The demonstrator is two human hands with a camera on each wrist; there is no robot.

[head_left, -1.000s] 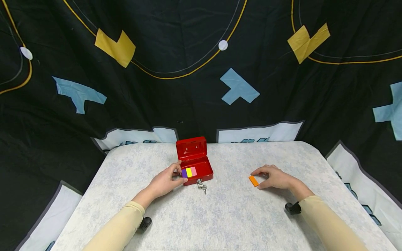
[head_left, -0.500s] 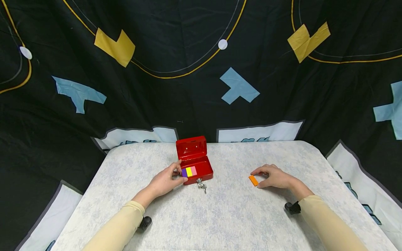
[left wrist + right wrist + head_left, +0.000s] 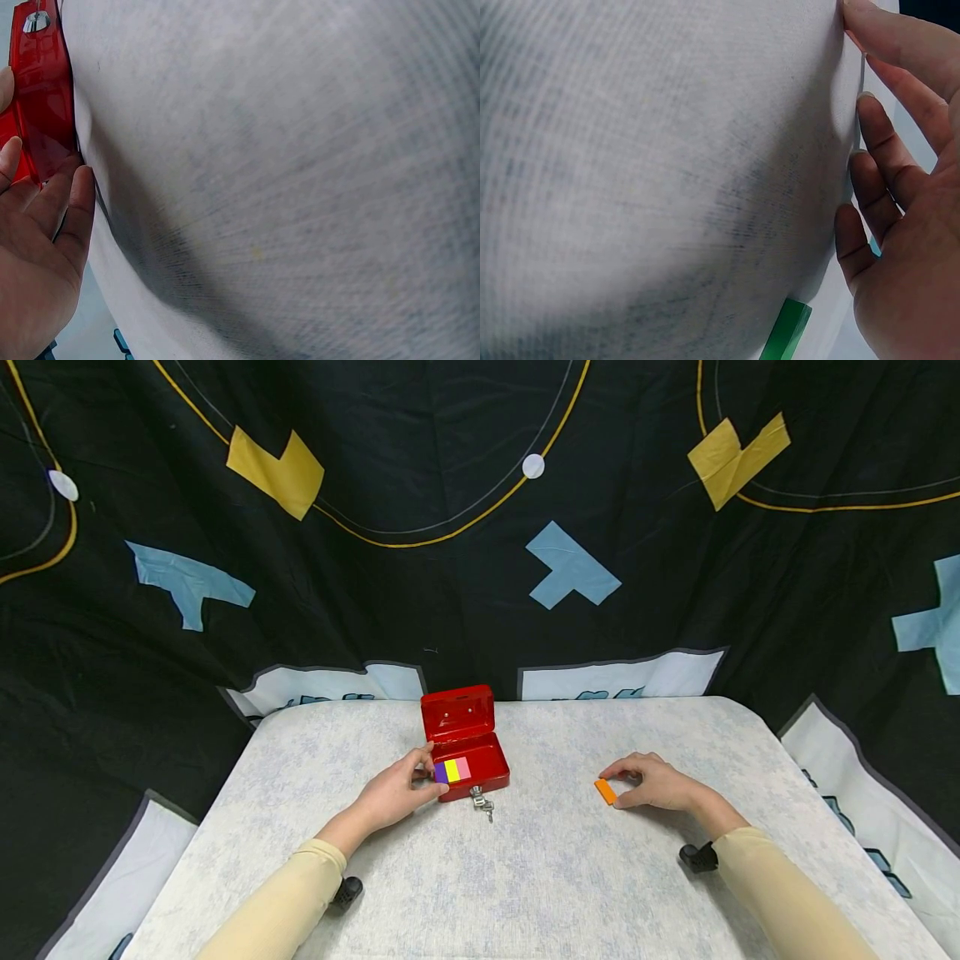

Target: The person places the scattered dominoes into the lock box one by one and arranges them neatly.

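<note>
A red cash box stands on the table with its lid raised and a key hanging from its front lock. Purple, yellow and pink blocks lie side by side in its left part. My left hand grips the box's left end, thumb at the front corner and index finger towards the back. In the left wrist view, that hand's fingers touch the box's red side. On the right, my right hand pinches an orange block by its ends; the right wrist view does not show this block.
A green block lies on the table near the right hand in the right wrist view; the head view does not show it. Behind the pale cloth-covered table hangs a dark patterned curtain.
</note>
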